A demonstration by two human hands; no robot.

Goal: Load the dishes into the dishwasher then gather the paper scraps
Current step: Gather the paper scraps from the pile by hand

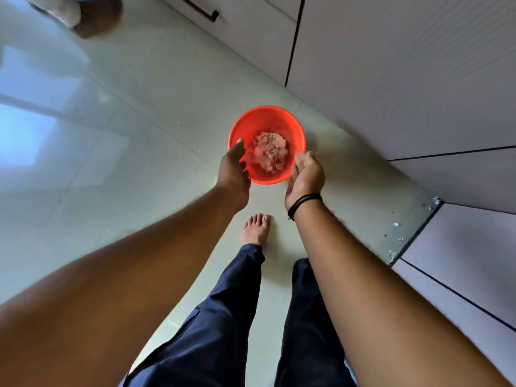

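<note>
The floor [117, 169] is made of pale green glossy tiles, and it reflects bright light on the left side; along the right side stand white cabinet fronts [391, 65] with thin dark gaps between them, and one has a dark bar handle [199, 9] at the top. Both bare arms reach forward and down over an orange plastic bucket [266, 124] that stands on the floor near the cabinets. The left hand [233, 169] is seen from the back, its fingers straight and relaxed, and it holds nothing; its fingertips are over the left rim of the bucket. The right hand [305, 174] is turned with the palm toward the left, the fingers slightly bent and relaxed, also holding nothing; it is just beside the right rim, and a black cord bracelet [304, 203] goes around its wrist. Inside the bucket lie the paper scraps [269, 155], a loose crumpled heap which looks pinkish in the orange light. The bucket is round, smooth and a little shiny. Some small white scraps on the floor [413, 224] lie along the base of the cabinets at the right. Below the hands there is one bare foot [257, 230] and dark blue trousers [223, 317].
</note>
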